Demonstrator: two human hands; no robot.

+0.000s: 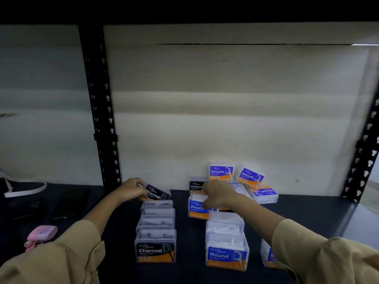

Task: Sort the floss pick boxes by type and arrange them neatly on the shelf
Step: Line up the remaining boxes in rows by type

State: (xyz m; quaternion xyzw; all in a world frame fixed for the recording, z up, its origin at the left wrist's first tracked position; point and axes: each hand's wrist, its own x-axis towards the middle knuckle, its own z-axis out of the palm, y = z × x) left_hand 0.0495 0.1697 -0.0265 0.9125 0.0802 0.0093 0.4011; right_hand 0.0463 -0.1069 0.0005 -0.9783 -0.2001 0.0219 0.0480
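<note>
We log the left hand (133, 189) gripping a tilted Charcoal box (158, 194), fingers curled round its left end, just above the back of the Charcoal row (155, 251) on the shelf (307, 212). The right hand (217, 193) is over the unsorted pile. Its fingers are hidden behind the hand, so we can't tell if they hold anything. It covers part of a Round box (196, 208) and a rear Charcoal box (195, 185). The Round row (226, 256) is in front of it. The Smooth boxes (221, 173) are at the back, one tilted and one lying upside down. The right sleeve (328, 257) cuts off a blue-labelled box (268, 255). A blurred pink pouch (42, 232) lies at the left.
</note>
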